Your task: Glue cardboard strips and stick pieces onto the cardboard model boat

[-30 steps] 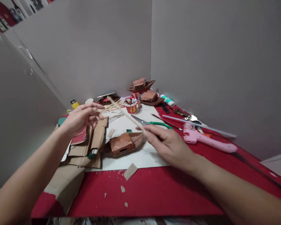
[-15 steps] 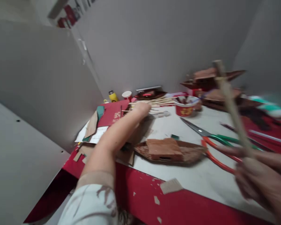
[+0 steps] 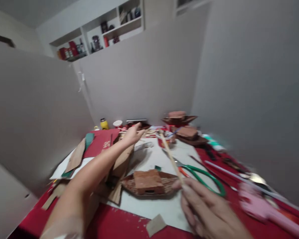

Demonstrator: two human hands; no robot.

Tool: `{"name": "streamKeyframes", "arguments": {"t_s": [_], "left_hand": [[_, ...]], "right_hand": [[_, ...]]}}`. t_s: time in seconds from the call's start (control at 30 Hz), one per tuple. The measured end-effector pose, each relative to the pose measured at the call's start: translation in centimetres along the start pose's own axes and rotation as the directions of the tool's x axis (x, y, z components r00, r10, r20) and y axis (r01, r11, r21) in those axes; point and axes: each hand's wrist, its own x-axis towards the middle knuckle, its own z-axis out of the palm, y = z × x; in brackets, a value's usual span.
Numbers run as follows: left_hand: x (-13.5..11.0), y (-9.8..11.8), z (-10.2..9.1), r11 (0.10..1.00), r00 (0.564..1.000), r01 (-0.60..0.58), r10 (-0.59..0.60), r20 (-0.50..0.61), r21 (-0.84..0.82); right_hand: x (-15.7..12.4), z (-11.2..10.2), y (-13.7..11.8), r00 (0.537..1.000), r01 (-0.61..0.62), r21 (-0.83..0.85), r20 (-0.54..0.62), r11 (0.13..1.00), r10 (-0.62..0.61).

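My right hand (image 3: 201,205) is shut on a thin wooden stick (image 3: 170,154), pinched near its lower end and slanting up to the left. My left hand (image 3: 135,133) is stretched out at the back of the table over a pile of wooden sticks (image 3: 149,133). Its fingers look slightly apart, though blurred, and no held thing shows. A brown model boat (image 3: 148,182) with a raised cabin sits just left of my right hand. Behind the stick lie scissors with green and orange handles (image 3: 204,172), partly hidden by my hand.
A red and white tub (image 3: 161,142) stands at the back, with more model boats (image 3: 188,132) to its right. Cardboard pieces (image 3: 76,156) and a red sheet (image 3: 99,141) lie left. A pink tool (image 3: 256,202) lies right. A scrap (image 3: 155,225) is near the front edge.
The view has swung right and up, so shelves and more of the right side show. My right hand with the stick has come toward the middle, beside the boat. The left hand still reaches to the back.
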Motion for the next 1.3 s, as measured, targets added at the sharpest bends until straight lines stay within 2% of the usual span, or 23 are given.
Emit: {"name": "streamKeyframes", "arguments": {"t_s": [0.03,0.07,0.1,0.23,0.27,0.33,0.43,0.53,0.6,0.7,0.83,1.1,1.3], "left_hand": [[-0.2,0.2,1.1,0.996,0.999,0.001,0.002,0.032,-0.085],[-0.8,0.4,1.9,0.986,0.998,0.011,0.0,0.066,-0.168],[-1.8,0.6,2.5,0.968,0.995,0.014,0.011,0.098,-0.25],[-8.0,1.8,3.8,0.879,0.976,0.048,0.06,0.209,-0.474],[-9.4,2.3,4.1,0.85,0.976,0.055,0.065,0.207,-0.524],[-11.4,3.2,4.6,0.736,0.98,0.085,0.06,0.19,-0.672],[-12.7,3.8,4.7,0.658,0.98,0.106,0.057,0.19,-0.745],[-13.2,3.5,4.2,0.698,0.97,0.14,0.048,0.24,-0.703],[-13.7,3.0,3.8,0.744,0.951,0.184,0.029,0.307,-0.642],[-14.6,2.3,3.7,0.821,0.902,0.239,0.01,0.433,-0.519],[-15.4,1.6,4.2,0.911,0.879,0.151,0.054,0.473,-0.384],[-16.3,-0.5,4.4,0.987,0.857,0.029,0.058,0.512,-0.161],[-17.0,-1.0,4.8,0.989,0.851,-0.029,0.101,0.516,-0.145]], "right_hand": [[0.1,0.5,-0.7,1.0,0.005,0.032,0.002,0.999,-0.005],[0.3,0.8,-1.2,0.998,-0.014,0.021,0.068,1.0,0.012],[0.4,1.0,-1.7,0.997,0.007,0.018,0.083,1.0,-0.008],[0.3,1.3,-2.6,0.987,0.096,-0.016,0.13,0.995,-0.093],[0.1,1.5,-2.6,0.984,0.109,-0.031,0.145,0.994,-0.104],[-0.1,1.8,-2.4,0.977,0.114,-0.043,0.187,0.993,-0.104],[-0.4,2.0,-2.1,0.956,0.098,-0.021,0.278,0.995,-0.089],[-0.3,1.8,-2.1,0.942,0.164,0.013,0.294,0.986,-0.161],[-0.1,1.5,-2.4,0.952,0.198,0.037,0.23,0.98,-0.201],[0.2,0.9,-2.9,0.978,0.168,0.074,0.115,0.983,-0.176],[0.6,0.4,-3.4,0.99,0.118,0.07,0.062,0.99,-0.123],[1.3,0.2,-3.1,0.985,0.073,-0.077,0.163,0.994,-0.059],[1.3,0.4,-2.7,0.955,0.015,-0.155,0.296,0.988,0.031]]}}
